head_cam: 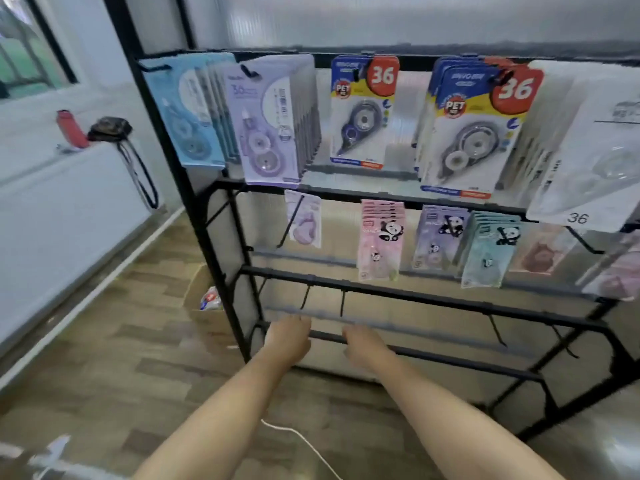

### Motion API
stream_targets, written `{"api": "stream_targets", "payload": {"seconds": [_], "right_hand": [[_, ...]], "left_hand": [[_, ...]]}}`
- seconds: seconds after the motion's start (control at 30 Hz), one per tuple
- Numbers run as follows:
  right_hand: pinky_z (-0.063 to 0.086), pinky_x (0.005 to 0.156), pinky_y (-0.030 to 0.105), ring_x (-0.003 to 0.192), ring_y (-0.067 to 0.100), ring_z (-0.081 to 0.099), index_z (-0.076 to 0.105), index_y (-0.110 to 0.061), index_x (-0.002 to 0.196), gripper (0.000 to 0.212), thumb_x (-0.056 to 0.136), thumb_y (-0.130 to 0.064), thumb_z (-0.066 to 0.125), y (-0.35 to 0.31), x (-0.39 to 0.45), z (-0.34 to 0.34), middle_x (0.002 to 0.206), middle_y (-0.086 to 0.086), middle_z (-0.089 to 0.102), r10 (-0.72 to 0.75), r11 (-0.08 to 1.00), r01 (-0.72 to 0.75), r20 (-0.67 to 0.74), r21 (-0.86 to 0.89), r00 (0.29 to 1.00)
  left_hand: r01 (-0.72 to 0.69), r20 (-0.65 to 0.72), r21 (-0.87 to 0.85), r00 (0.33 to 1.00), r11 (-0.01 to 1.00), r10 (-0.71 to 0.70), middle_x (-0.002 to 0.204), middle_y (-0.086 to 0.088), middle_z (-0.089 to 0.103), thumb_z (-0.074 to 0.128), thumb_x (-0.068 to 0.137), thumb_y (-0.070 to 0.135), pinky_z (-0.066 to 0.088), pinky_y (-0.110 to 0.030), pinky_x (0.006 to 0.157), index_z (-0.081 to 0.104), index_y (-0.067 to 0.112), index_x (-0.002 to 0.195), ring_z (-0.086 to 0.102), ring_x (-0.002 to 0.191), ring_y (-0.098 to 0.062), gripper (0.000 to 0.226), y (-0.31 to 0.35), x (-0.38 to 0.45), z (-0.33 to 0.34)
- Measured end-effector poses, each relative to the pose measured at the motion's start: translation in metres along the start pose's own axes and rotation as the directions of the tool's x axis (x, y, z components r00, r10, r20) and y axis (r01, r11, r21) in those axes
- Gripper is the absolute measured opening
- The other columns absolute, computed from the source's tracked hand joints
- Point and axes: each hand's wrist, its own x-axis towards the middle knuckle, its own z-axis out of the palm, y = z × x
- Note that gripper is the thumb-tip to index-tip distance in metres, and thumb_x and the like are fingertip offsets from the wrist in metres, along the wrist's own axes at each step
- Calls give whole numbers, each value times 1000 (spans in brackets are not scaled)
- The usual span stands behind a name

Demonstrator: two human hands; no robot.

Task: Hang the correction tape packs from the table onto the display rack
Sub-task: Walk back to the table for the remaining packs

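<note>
A white cord (304, 441) lay on the wooden floor (104, 375) between the person's bare forearms. Both arms reached toward the lowest bar of the black display rack (207, 237). The left hand (289, 337) and the right hand (363, 344) were at that bar with fingers bent downward, and whether they gripped it could not be told; neither carried a pack. Above them, panda-printed packs (381, 237) hung on the middle row. Higher and farther back, correction tape packs (360, 112) in blue, lilac and red-labelled cards filled the top row.
</note>
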Motion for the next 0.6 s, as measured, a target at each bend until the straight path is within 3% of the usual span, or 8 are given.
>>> {"api": "stream_targets", "payload": {"seconds": [0.1,0.2,0.33,0.43,0.6], "right_hand": [[44,87,35,113,29,54,50,-7,127,32,96,-7,41,-65,-3,-2,126,13,54,-218,955,210,-14,-208,976],[42,98,39,123,30,47,48,-8,130,36,95,-9,44,-146,-6,1,131,13,49,-397,879,379,-4,-290,918],[40,99,39,126,30,45,44,-9,133,37,96,-13,43,-264,-27,6,137,13,45,-588,748,545,2,-379,809],[36,101,40,128,31,41,42,-7,133,40,95,-16,47,-352,-52,19,137,14,44,-722,610,663,40,-433,690],[33,106,41,131,30,38,39,-9,137,42,95,-14,46,-512,-109,76,140,12,42,-845,430,797,122,-423,521]], "left_hand": [[136,-33,59,990,989,-134,135,-10,51,43,96,22,40,-40,98,48,13,132,46,126,-29,37,-36,-40,-8],[307,-61,40,950,951,-305,136,-10,50,45,96,28,38,-36,100,47,14,133,45,127,-27,39,-86,-91,-14],[497,-84,41,866,867,-493,134,-9,50,44,97,25,39,-36,95,45,14,132,44,125,-28,37,-166,-182,-31],[630,-58,53,777,775,-627,137,-12,45,43,99,28,36,-41,99,42,11,134,40,128,-29,39,-226,-263,-35],[826,2,11,563,563,-826,139,-15,42,45,98,35,35,-44,102,39,9,137,39,128,-31,47,-331,-403,-18]]}}
